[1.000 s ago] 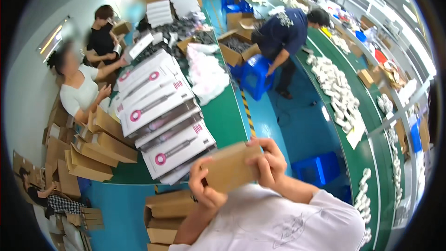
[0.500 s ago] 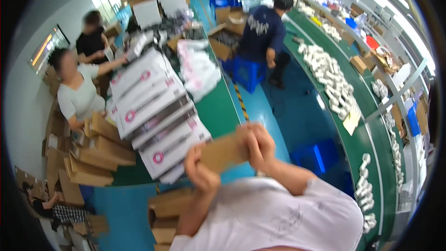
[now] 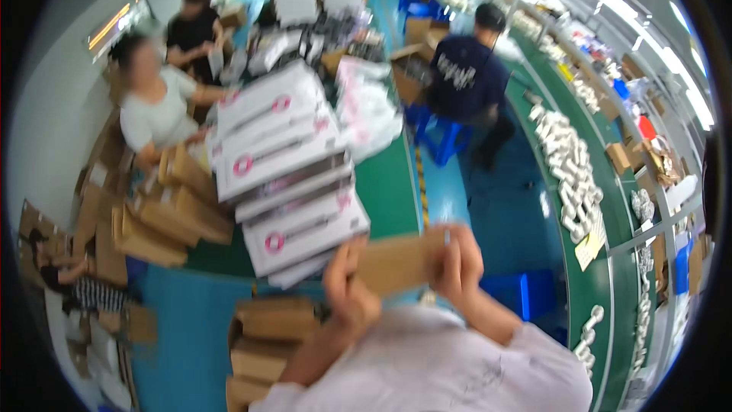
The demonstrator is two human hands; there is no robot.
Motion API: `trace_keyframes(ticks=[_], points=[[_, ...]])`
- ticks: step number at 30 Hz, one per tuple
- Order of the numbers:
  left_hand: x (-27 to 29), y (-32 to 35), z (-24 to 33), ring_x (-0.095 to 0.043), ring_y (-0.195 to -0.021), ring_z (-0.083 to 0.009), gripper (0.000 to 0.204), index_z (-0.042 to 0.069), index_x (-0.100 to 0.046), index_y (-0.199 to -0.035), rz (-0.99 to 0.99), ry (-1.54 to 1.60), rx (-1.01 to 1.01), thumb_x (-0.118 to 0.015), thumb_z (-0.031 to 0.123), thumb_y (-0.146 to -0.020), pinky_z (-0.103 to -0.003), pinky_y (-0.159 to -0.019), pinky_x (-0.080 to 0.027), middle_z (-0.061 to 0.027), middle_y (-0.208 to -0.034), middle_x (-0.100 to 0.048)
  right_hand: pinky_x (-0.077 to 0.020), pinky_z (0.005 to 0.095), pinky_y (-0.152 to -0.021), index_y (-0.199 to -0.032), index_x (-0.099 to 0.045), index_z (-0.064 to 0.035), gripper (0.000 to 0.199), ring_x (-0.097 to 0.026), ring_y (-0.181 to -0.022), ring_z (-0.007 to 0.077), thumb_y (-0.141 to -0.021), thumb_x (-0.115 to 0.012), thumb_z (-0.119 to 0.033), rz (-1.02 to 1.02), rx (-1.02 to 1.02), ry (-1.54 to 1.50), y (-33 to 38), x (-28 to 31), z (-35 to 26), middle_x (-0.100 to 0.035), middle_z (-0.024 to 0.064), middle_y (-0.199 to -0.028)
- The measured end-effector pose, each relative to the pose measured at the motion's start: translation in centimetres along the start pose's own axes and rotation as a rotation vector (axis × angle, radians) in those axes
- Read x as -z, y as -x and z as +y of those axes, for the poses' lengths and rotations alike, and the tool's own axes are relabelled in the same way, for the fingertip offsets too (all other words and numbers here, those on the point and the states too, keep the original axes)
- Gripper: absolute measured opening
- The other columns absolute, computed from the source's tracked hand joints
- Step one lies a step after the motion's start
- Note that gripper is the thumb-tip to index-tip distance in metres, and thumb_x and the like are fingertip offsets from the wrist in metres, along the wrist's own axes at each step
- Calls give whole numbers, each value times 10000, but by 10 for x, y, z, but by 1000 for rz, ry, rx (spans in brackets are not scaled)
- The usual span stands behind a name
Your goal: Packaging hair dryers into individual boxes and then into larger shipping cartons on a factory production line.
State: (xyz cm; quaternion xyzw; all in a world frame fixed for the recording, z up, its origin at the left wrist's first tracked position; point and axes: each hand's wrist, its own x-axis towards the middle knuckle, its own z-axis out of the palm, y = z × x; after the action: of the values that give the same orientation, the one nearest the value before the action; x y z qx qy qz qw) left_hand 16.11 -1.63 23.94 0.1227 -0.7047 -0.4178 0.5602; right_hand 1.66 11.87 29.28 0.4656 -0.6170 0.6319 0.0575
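In front of my chest, both hands hold a small brown cardboard piece (image 3: 398, 264), perhaps a small flat box; blur hides its folds. My left hand (image 3: 350, 284) is closed on its left end. Around the right end curl the fingers of my right hand (image 3: 459, 263). Just beyond my left hand, a stack of flat white boxes (image 3: 305, 233) with pink round marks lies on the green table (image 3: 389, 194). Open brown cartons (image 3: 271, 328) stand low beside my left forearm.
Across the table a person in white (image 3: 156, 99) stands by several brown cartons (image 3: 171, 221). A person in dark blue (image 3: 467, 76) sits on a blue stool (image 3: 448, 141). White tubular parts (image 3: 568, 172) cover the green bench on the right. Clear plastic bags (image 3: 366, 107) lie beyond the boxes.
My view has swung left, so the surroundings appear further right. Both hands keep hold of the cardboard piece, which now sits slightly lower and more level.
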Motion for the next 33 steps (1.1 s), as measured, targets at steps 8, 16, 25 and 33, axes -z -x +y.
trace_keyframes(ticks=[8,16,25,33], points=[[0,16,2,-726,-1103,-455,276,-54,-517,-1308,136,-99,-85,-455,-31,-1041,-504,-1003,-587,-367,-1282,-684,-577,398,-832,-994,-682,22,340,-695,-932,281,-1171,-447,-148,-60,-79,-33,5,-4,33,-747,210,-1121],[7,23,-10,-722,-1085,-383,267,-50,-474,-1344,66,-34,-129,-399,17,-1097,-487,-966,-584,-365,-1311,-667,-544,344,-852,-935,-660,28,436,-694,-977,238,-1190,-466,-268,-29,107,-18,-2,-9,27,-754,200,-1143],[8,21,-7,-740,-1080,-359,384,-43,-481,-1354,134,-67,-153,-347,289,-1213,-466,-902,-618,-360,-1279,-673,-552,395,-701,-723,-536,7,318,-719,-888,335,-1028,-453,43,-48,110,-111,-8,-16,35,-763,256,-1078],[-3,15,-1,-727,-1012,-272,792,-103,-592,-1255,113,-175,75,-287,624,-1185,-367,-853,-587,-260,-1171,-742,-526,353,-650,-743,-545,-9,335,-731,-886,291,-1068,-467,13,-142,104,135,-13,-5,40,-765,282,-1130]])
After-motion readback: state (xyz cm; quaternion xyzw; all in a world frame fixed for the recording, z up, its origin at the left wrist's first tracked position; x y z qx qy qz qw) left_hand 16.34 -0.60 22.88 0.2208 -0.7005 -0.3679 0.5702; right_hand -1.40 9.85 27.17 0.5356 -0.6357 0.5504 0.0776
